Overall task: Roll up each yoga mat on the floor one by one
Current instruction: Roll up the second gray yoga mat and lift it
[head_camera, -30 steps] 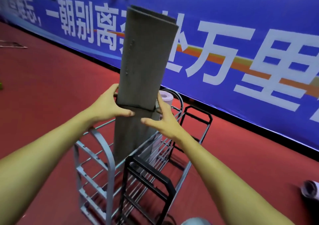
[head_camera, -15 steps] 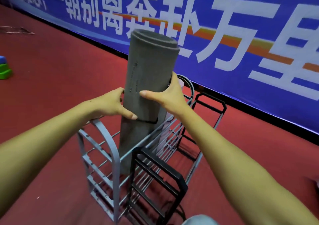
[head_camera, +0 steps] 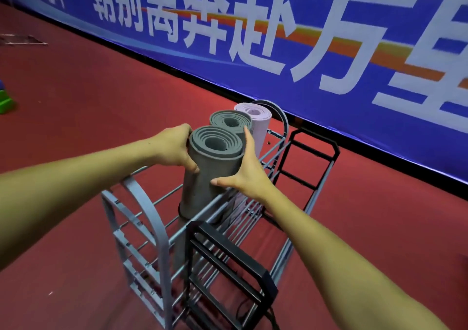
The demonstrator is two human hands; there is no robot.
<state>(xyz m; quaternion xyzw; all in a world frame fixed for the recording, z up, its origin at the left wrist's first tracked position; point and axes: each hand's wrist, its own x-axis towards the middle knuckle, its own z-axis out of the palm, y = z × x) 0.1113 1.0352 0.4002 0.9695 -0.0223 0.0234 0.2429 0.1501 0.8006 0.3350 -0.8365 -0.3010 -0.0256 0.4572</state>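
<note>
A rolled grey yoga mat (head_camera: 210, 175) stands upright in the grey metal rack (head_camera: 141, 218), its coiled top facing me. My left hand (head_camera: 174, 150) grips its left side near the top, thumb across the front. On the mat's right side my right hand (head_camera: 243, 175) holds it, fingers up along the roll and thumb reaching across the front. Behind it in the same rack stand a second rolled grey mat (head_camera: 230, 120) and a rolled pale purple mat (head_camera: 257, 127).
A black metal frame (head_camera: 228, 266) stands against the rack's near right side, and another black frame (head_camera: 311, 162) at its far end. A blue banner wall (head_camera: 329, 38) runs along the back. Red floor (head_camera: 88, 96) surrounds the rack. Green blocks (head_camera: 6, 101) lie far left.
The grey mat has gone down into the rack, so its top now sits level with the two mats behind. Both hands stayed on it and now hold it near the top.
</note>
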